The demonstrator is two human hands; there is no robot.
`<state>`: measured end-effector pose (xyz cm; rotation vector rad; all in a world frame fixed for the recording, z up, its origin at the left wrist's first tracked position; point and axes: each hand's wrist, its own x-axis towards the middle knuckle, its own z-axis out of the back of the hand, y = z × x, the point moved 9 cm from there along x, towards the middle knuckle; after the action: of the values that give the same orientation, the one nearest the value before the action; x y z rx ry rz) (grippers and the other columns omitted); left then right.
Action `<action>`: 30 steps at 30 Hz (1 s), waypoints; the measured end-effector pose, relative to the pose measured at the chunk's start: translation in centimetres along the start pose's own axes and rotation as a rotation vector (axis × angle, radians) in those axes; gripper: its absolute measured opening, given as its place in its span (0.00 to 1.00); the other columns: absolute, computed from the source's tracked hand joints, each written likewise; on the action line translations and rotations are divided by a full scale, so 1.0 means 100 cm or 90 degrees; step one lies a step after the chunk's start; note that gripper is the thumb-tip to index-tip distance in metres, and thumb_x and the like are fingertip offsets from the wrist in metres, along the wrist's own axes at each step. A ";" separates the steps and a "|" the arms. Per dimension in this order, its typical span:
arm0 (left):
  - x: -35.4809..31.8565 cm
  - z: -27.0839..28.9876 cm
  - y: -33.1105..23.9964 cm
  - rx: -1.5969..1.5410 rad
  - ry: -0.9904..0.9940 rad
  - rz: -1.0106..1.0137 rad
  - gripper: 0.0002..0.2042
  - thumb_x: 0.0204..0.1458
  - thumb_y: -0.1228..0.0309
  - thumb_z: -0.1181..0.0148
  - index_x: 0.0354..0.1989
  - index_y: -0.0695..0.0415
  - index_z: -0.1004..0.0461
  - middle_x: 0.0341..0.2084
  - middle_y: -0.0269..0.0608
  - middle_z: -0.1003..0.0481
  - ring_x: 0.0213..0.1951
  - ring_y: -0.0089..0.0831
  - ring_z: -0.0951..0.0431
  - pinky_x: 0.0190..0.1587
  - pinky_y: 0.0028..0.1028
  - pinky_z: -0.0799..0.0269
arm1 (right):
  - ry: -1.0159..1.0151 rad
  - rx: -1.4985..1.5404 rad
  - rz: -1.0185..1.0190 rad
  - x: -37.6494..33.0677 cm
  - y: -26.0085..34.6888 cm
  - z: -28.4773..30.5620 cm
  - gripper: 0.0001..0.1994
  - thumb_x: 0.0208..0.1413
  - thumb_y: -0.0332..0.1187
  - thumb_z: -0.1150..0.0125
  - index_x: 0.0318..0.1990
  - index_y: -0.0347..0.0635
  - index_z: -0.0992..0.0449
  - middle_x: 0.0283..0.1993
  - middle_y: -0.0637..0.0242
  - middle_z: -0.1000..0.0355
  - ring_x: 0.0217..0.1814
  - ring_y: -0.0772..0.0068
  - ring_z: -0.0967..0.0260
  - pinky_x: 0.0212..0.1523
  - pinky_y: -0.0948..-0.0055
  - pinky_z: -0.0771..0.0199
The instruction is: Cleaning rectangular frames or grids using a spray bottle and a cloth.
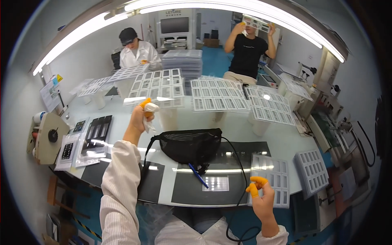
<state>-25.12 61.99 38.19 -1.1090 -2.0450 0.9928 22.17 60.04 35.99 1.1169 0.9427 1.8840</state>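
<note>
My left hand (139, 118), wearing orange finger covers, is raised in front of a slotted white-framed tray (159, 83). Its fingers close around a crumpled white wipe (152, 107), whose loose end hangs down. My right hand (263, 200), also with orange covers, is curled at the left edge of a clear compartment tray (281, 167) near the front of the table. Thumb and forefinger bend toward each other beside a black cable; what they hold, if anything, cannot be made out. Between my hands lie a black mesh bag (190, 147), a blue pen (198, 175) and a small clear gridded sheet (220, 183).
More slotted trays (220, 96) stand raised on white cups across the table. A tall tray stack (183, 65) rises behind them; another stack (311, 171) sits at the right edge. Dark bagged parts (96, 136) lie left. Two people work opposite, one lifting a tray (257, 23).
</note>
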 end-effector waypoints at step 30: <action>0.010 0.054 0.059 0.133 -0.109 0.361 0.10 0.56 0.62 0.60 0.24 0.48 0.37 0.07 0.28 0.46 0.07 0.17 0.50 0.07 0.16 0.58 | 0.000 0.103 -0.241 -0.024 -0.099 0.008 0.10 0.50 0.21 0.52 0.40 0.34 0.31 0.31 0.62 0.30 0.34 0.76 0.33 0.38 0.81 0.35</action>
<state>-27.28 63.26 30.60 -1.5711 -1.7248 1.5839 25.91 62.67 26.86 0.9498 1.2296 1.5214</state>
